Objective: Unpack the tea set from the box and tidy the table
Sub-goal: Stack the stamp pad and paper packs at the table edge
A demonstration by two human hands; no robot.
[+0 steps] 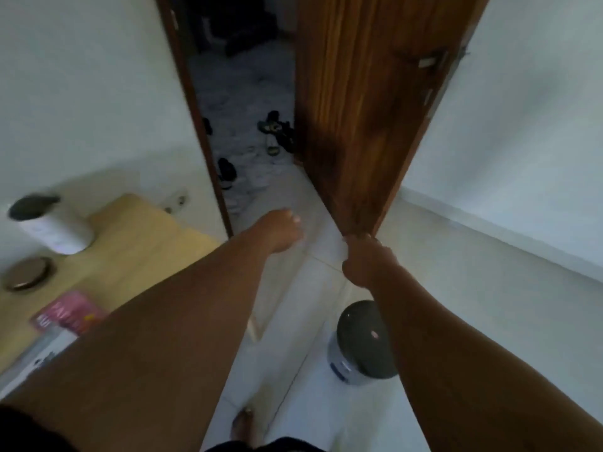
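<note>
The right hand (pixel 365 259) grips the free edge of a brown wooden door (pixel 359 109), which stands partly open. Its fingers (pixel 355 238) are curled round that edge and pressed together. The left hand (pixel 280 231) reaches toward the doorway, apart from the door, with its fingers (pixel 295 219) curled in toward the palm and nothing visible in them. The counter (pixel 140 243), a pale wooden top, lies at the left against the white wall, just beside the door frame. It carries a white canister (pixel 55 230) with a dark lid near its far corner. A round metal disc (pixel 28 274) lies just in front of the canister, and a pink packet (pixel 70 313) lies nearer still. At the near edge lies a white flat thing (pixel 36 357), partly hidden by the left forearm. I cannot tell whether it is the tea-set box, since the view is blurred there. A wall socket (pixel 177 200) sits low on the wall between the counter and the frame. On the pale tiled floor (pixel 456 321), under the right forearm, stands a small bin (pixel 359 340) with a grey domed lid. Past the doorway the room is dark, and several shoes (pixel 277 132) lie scattered on its floor. 1 bare foot (pixel 243 425) shows at the bottom edge.
</note>
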